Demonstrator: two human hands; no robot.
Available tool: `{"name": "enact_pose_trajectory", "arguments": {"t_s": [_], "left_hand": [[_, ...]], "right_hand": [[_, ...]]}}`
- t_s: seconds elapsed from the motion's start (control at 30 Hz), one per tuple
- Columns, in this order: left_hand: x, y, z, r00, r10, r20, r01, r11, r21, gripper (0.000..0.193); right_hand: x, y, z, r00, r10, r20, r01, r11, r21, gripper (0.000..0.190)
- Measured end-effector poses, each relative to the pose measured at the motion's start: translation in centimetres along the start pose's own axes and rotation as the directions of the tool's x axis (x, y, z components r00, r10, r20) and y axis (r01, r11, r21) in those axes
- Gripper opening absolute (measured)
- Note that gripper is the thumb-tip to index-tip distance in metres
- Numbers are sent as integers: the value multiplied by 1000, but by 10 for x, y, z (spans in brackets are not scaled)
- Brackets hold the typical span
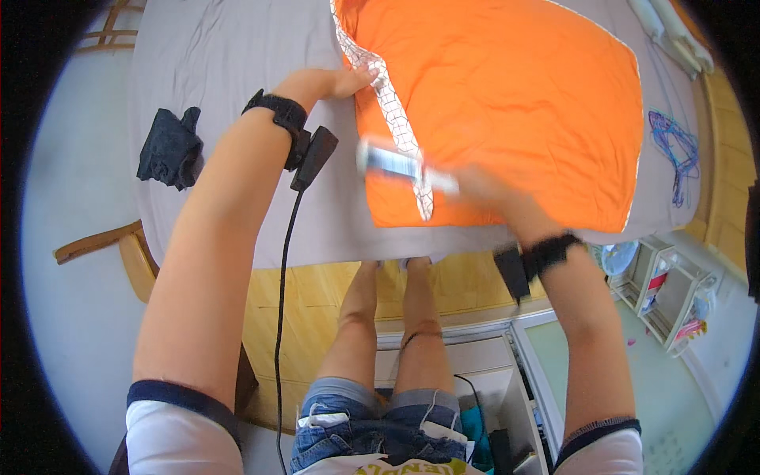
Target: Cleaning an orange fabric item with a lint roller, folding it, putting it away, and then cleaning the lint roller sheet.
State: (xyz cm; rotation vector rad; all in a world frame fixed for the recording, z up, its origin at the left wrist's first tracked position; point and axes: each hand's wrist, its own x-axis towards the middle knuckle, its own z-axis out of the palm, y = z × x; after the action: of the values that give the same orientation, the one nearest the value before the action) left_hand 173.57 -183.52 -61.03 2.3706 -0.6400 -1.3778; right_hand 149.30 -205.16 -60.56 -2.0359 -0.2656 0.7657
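Observation:
An orange quilt (504, 119) lies spread over the grey bed sheet (255, 35). Its left edge is turned up, showing a white underside (395, 116) with a dark line pattern. My left hand (350, 82) grips that folded edge near the top. In my right hand (484, 189) is the handle of a white roller or brush (389, 161), blurred by motion, so its exact kind cannot be told. Its bluish-grey head lies across the lower part of the folded strip. Whether the head touches the fabric is unclear.
A dark folded cloth (170, 147) lies at the bed's left side. Purple and blue hangers (675, 148) rest near its right edge, below rolled pale fabric (674, 41). A white shelf rack (659, 285) stands lower right. A black cable (282, 309) hangs from my left wrist strap.

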Motion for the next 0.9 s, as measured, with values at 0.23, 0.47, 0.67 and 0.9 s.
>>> {"name": "enact_pose_trajectory", "arguments": {"t_s": [0.23,0.47,0.67,0.9], "left_hand": [[-78,5,27,950,216,-226,-265,940,-215,66],[-268,192,120,914,374,-157,-215,118,-969,56],[-314,290,116,886,375,-272,-348,151,-925,65],[-328,331,110,927,289,-239,-312,241,-919,38]], "right_hand": [[-165,-96,43,980,199,-24,-171,891,421,61],[-207,-189,37,991,39,-131,131,-551,824,42],[-239,-215,36,892,-206,-402,119,-752,648,39],[-266,-254,4,572,440,-692,93,804,588,35]]}}
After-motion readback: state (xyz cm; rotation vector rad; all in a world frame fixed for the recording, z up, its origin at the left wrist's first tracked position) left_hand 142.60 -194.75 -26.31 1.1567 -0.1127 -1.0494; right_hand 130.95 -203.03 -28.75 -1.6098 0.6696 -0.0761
